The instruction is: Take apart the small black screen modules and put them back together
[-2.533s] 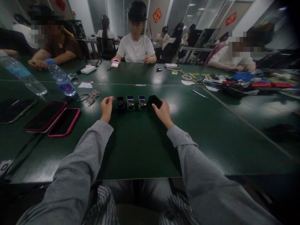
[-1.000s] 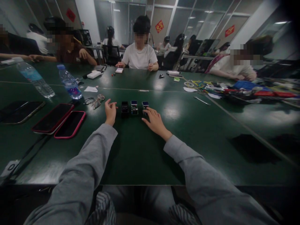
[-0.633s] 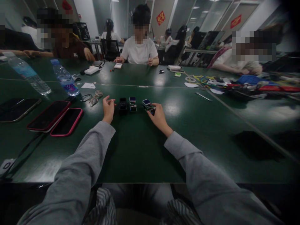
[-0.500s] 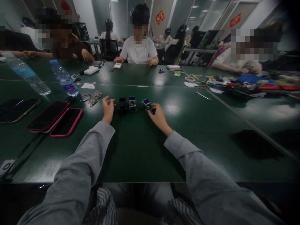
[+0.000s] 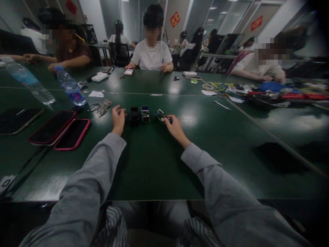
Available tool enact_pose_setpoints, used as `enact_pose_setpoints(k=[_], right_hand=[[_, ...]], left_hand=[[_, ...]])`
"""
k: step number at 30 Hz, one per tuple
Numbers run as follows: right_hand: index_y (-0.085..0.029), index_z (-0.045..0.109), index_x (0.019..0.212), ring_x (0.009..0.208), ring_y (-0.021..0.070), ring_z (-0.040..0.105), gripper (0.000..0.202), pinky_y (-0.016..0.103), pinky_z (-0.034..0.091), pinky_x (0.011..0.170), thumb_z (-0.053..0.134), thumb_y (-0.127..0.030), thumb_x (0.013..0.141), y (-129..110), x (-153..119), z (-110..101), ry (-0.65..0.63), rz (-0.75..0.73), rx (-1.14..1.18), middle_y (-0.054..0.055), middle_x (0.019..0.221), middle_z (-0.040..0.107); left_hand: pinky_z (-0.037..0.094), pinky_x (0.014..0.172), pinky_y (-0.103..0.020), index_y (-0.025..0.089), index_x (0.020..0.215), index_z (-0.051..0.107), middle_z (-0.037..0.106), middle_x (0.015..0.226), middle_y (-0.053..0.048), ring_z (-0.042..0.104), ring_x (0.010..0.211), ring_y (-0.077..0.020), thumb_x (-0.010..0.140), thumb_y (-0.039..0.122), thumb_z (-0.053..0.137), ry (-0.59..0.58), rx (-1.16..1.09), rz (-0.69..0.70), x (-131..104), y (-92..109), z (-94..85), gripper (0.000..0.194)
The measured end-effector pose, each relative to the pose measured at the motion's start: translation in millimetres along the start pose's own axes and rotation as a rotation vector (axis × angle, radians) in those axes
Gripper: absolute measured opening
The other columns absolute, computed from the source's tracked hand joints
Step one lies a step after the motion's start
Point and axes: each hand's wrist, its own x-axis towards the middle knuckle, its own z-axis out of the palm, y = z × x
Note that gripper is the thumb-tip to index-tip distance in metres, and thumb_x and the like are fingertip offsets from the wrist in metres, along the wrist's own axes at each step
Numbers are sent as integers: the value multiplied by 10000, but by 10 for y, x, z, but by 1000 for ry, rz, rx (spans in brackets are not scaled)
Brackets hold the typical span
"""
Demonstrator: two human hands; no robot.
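Observation:
In the head view, my right hand (image 5: 177, 127) grips a small circuit board (image 5: 159, 115) between thumb and fingers, its far end pointing up and left. A second circuit board (image 5: 145, 114) with a little blue-black screen lies just to its left. Beside that sits a black case-like block (image 5: 134, 115); its details are too dark to make out. My left hand (image 5: 119, 120) hovers or rests left of the block, fingers loosely bent and apart, holding nothing. Left of it lie wire-framed glasses (image 5: 103, 109).
Phones in red and pink cases (image 5: 73, 135) lie at the left, with two water bottles (image 5: 72, 87) behind. Tangled cables (image 5: 226, 87) and tweezers-like metal tool (image 5: 222, 105) are at the right. A dark flat object (image 5: 281, 157) lies nearer. A person (image 5: 151, 51) sits opposite.
The circuit board in my right hand has turned, so its screen faces me less and its components show more. My right hand has shifted slightly right. My left hand has not moved.

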Motion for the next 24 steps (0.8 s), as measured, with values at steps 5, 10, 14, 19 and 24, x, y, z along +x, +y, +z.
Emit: enact_pose_setpoints(k=[5, 10, 14, 19, 24], right_hand=[[-200, 619, 904, 974, 272, 545, 309, 473, 431, 935, 422, -438, 915, 65, 40, 23, 26, -1, -19, 120, 973, 667], [-191, 580, 1001, 977, 272, 547, 377, 466, 453, 907, 449, -534, 916, 73, 16, 29, 79, -41, 8, 135, 1002, 635], [-156, 543, 1150, 993, 281, 556, 495, 454, 472, 886, 583, -541, 843, 36, -23, 18, 93, -123, -16, 153, 1047, 614], [-168, 585, 1106, 987, 253, 599, 376, 417, 470, 907, 447, -465, 922, -13, -19, -22, 75, -136, 65, 141, 1056, 647], [-173, 604, 1074, 909, 240, 628, 437, 383, 478, 832, 355, -511, 951, 16, 8, -49, 79, -3, 134, 121, 980, 677]], left_hand=[[515, 698, -242, 205, 1176, 514, 674, 981, -48, 619, 675, -102, 877, 113, 514, -4, -18, 7, 2, -10, 1, 312], [514, 688, -240, 213, 1164, 517, 676, 970, -36, 605, 647, -94, 878, 119, 518, -2, -6, -6, -2, -1, 2, 301], [520, 697, -242, 206, 1159, 517, 676, 978, -40, 613, 663, -96, 878, 120, 520, 1, 3, -7, -6, 4, 2, 294], [516, 681, -233, 199, 1160, 516, 675, 969, -45, 611, 661, -94, 879, 119, 522, -2, -13, 2, -8, 7, 7, 292], [512, 680, -237, 204, 1174, 525, 670, 972, -46, 614, 669, -100, 876, 126, 521, -4, -15, 7, -10, 2, 12, 308]])
